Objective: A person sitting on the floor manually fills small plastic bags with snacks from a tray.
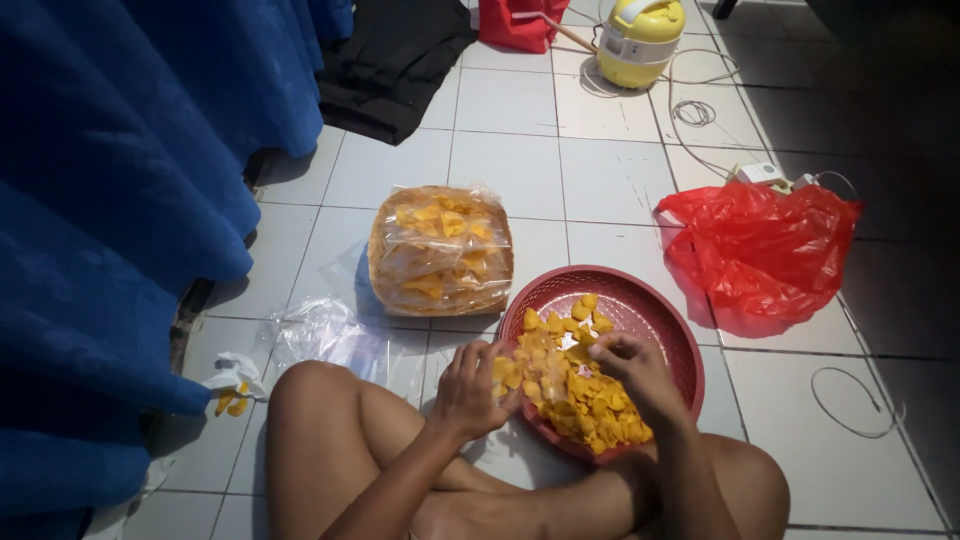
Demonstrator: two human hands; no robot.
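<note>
A round red plastic basket (640, 290) sits on the tiled floor in front of my crossed legs, tilted toward me and holding a heap of yellow-orange chips (575, 385). My left hand (472, 388) rests at the basket's near left rim with several chips under its fingers. My right hand (633, 370) lies on the heap with fingers curled over chips. Behind the basket stands a stack of clear bags filled with chips (441, 250).
A blue cloth (110, 200) hangs along the left. Empty clear plastic bags (325, 330) lie left of my knee, with a small packet of chips (232, 385). A red plastic bag (765, 250), cables, a yellow appliance (640, 40) and dark clothing (395, 60) lie farther off.
</note>
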